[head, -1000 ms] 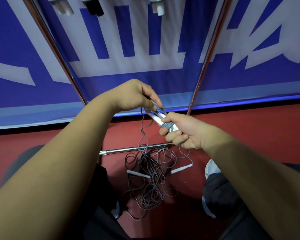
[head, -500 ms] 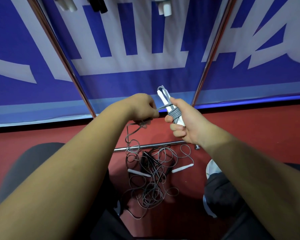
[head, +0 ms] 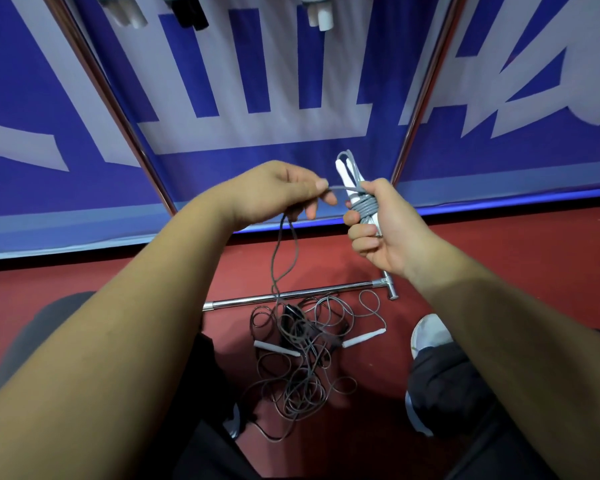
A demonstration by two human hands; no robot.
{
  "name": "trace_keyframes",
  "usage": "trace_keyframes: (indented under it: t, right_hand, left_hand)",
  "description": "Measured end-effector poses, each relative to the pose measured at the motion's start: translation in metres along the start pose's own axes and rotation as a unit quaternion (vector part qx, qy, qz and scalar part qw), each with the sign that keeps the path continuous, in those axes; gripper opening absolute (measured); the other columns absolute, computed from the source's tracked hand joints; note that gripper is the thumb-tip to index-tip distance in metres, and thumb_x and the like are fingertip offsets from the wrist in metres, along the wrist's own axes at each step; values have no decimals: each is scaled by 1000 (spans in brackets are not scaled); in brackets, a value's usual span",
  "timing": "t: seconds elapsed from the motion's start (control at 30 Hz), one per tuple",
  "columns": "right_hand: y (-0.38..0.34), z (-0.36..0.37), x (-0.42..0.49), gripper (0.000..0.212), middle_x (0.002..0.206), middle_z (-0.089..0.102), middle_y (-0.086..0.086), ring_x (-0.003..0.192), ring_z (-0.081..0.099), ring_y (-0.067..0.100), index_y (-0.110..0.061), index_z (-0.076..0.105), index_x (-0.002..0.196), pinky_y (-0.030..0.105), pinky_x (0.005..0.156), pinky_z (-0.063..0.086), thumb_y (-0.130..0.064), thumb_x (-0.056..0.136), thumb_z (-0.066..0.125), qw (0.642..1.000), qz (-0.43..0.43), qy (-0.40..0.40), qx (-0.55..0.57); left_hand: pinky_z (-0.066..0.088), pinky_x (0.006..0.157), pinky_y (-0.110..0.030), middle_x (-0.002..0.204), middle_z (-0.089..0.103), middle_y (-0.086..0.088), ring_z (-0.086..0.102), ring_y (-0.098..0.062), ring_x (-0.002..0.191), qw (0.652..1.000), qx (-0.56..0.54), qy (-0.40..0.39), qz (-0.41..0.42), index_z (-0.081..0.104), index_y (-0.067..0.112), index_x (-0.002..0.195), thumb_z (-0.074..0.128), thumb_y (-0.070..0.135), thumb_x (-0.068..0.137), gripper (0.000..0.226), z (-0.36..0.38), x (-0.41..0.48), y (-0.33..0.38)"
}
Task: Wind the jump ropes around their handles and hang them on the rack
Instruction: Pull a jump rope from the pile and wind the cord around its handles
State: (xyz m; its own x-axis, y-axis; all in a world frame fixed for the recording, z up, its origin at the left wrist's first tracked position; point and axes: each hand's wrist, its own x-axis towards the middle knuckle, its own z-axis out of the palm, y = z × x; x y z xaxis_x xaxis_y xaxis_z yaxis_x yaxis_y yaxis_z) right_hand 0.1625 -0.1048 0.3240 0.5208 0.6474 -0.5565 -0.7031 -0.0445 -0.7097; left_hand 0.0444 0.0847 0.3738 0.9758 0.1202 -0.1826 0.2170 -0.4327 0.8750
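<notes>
Blue banner (head: 222, 81), red floor (head: 499, 265) | right hand (head: 381, 233) clamps handles (head: 343, 171) | left hand (head: 278, 192) pinches rope (head: 367, 206) | advice: lay turns taut, side by side

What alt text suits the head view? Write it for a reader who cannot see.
A person's right hand grips a pair of white jump-rope handles wrapped in grey cord, while the left hand pinches the cord's loose length. Below, tangled grey and black ropes lie on the red floor by a chrome rack bar; wound ropes hang above.

Blue-and-white banner (head: 291, 81) above red floor (head: 499, 265)
</notes>
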Motion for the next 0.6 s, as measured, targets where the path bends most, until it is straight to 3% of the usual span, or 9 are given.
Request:
trace_keyframes:
  t: [0.17, 0.3, 0.4, 0.5, 0.6]
  right_hand:
    - [0, 0, 0, 38, 71, 48, -1, 44, 23, 7, -18, 52, 100, 21, 32, 20, -54, 97, 65, 1000, -6, -29, 2]
    - [-1, 3, -2, 33, 71, 50, 0, 46, 23, 8, -19, 49, 107, 21, 33, 21, -47, 100, 65, 999, -19, -33, -3]
    - [-2, 3, -3, 32, 72, 52, 1, 45, 24, 8, -19, 48, 108, 21, 34, 22, -45, 101, 65, 999, -20, -41, -10]
    - [-4, 2, -5, 33, 72, 52, 1, 45, 25, 8, -17, 48, 115, 21, 34, 22, -42, 102, 64, 998, -13, -52, -19]
    - [-4, 3, -8, 29, 73, 51, 2, 46, 24, 7, -16, 50, 113, 20, 34, 24, -39, 103, 64, 996, -1, -81, -28]
  left_hand:
    - [53, 73, -34, 91, 80, 9, 59, -3, 72, 987, 154, 1, -47, 80, 32, 104, 70, 35, 102, 11, -1, 3, -5]
    - [60, 69, -33, 88, 80, 5, 65, -4, 65, 982, 168, -22, -83, 78, 22, 101, 68, 30, 104, 14, 1, 4, -8]
    - [54, 73, -19, 90, 80, 2, 66, -4, 69, 979, 164, -66, -99, 80, 25, 110, 71, 23, 102, 12, 0, 5, -15]
    - [47, 65, -7, 80, 77, 10, 65, 4, 65, 972, 210, -42, -102, 82, 32, 111, 79, 23, 95, 19, -1, 8, -21]
    - [50, 71, -11, 83, 79, 13, 67, 4, 69, 972, 206, -18, -114, 84, 31, 106, 83, 23, 92, 16, -1, 11, -25]
